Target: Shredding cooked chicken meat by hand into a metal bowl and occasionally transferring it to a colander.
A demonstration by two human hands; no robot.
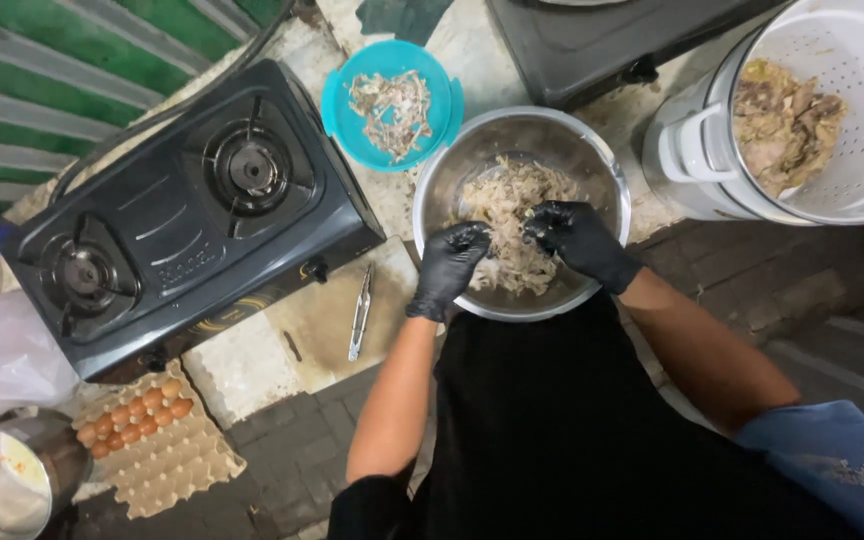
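A steel bowl (439, 185) of pale shredded meat (512, 205) sits on the stone counter in front of me. Both my hands wear black gloves and reach into it. My left hand (450, 265) pinches strands at the bowl's near left side. My right hand (577, 238) grips the shreds just to the right of it, fingers curled into the meat. The two hands nearly touch over the pile.
A black two-burner gas stove (187, 210) stands to the left, metal tongs (360, 312) beside it. A teal bowl of scraps (392, 105) lies behind. A white perforated basket with cooked meat (802, 110) is at right. An egg tray (157, 440) and steel pot (7, 475) sit lower left.
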